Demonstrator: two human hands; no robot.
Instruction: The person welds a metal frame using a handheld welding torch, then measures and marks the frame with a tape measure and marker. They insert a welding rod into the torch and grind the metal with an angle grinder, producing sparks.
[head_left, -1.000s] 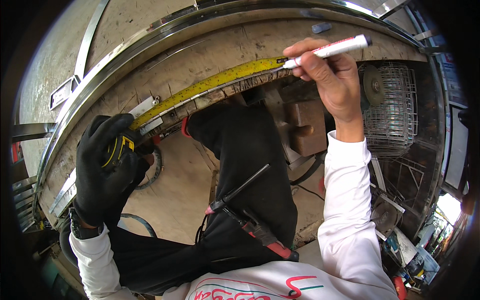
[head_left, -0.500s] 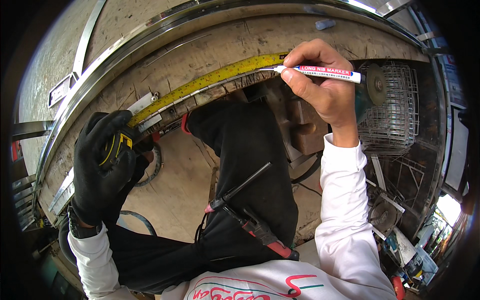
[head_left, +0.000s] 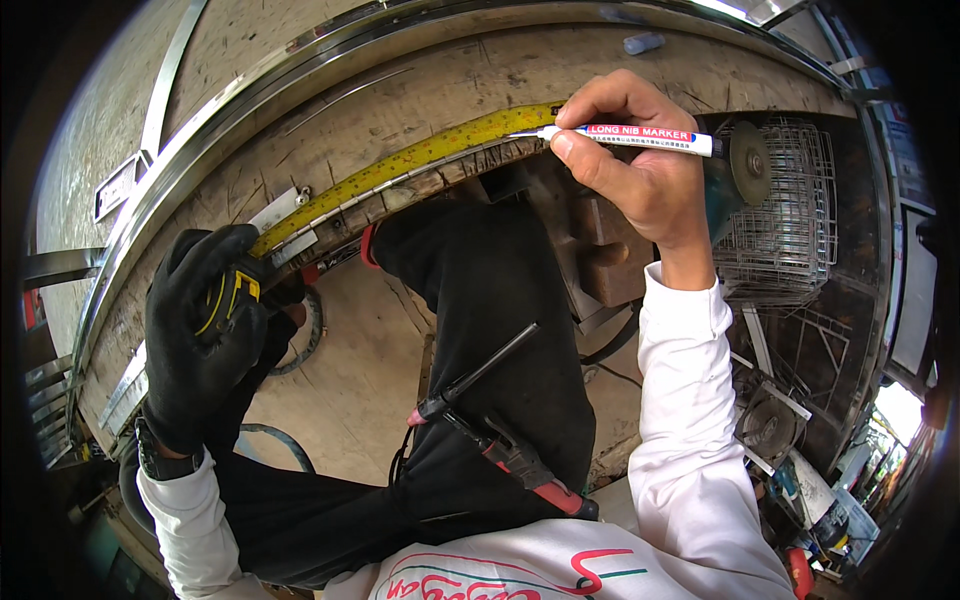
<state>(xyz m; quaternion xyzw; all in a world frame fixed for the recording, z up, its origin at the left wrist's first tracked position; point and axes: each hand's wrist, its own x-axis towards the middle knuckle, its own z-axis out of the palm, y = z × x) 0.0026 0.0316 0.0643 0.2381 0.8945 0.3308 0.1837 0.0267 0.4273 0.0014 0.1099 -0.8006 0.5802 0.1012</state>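
**Marker (head_left: 655,139) Poised Beside a Drawn-Out Tape Blade (head_left: 400,158)**

At the bottom of the frame is the person's white shirt (head_left: 690,530), with red and green print. Just above, at lower centre, a black-and-red torch-like tool (head_left: 533,475) lies across the black trousers (head_left: 520,280), its thin rod slanting toward the upper right.

At centre left, the black-gloved left hand (head_left: 200,330) grips the black-and-yellow tape case (head_left: 242,290), fingers curled around it. From there the yellow blade runs to the upper centre over a wooden bench (head_left: 700,75), alongside a thin metal strip (head_left: 400,178). Right of upper centre, the bare right hand (head_left: 640,180) pinches the white marker between thumb and fingers, nib pointing left at the blade's near edge; whether it touches is too small to tell.

Right of that hand are a round disc (head_left: 749,162) and a wire basket (head_left: 795,225). Farther off, near the top, a small pale-blue cylinder (head_left: 643,43) lies on the bench.
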